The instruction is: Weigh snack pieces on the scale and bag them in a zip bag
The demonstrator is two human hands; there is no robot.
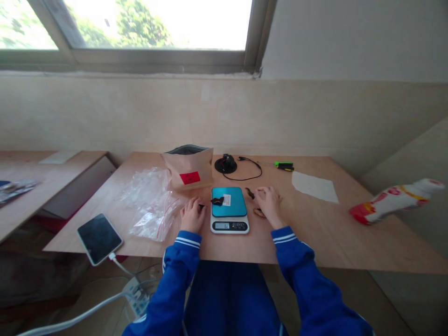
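Note:
A kitchen scale (229, 226) with a blue top stands between my hands. On its plate lie a dark, shrivelled dried piece (217, 201) and a small white printed label (227, 199). My left hand (192, 214) rests on the table left of the scale, fingers curled round another dark piece (200, 206). To the right, my right hand (269, 204) has its fingertips pinched together; whatever they hold is hidden. Just beside those fingertips is a dark dried strip (249, 192), and a brown curved slice (259, 213) lies under the same hand.
Left of the scale are clear plastic bags (150, 205), an open brown pouch (191, 165) and a tablet-like device (100, 238) with a cable. Behind sit a black round-based device (227, 164) and screwdrivers (285, 165). Paper (315, 186) and a tilted bottle (395, 200) are rightward.

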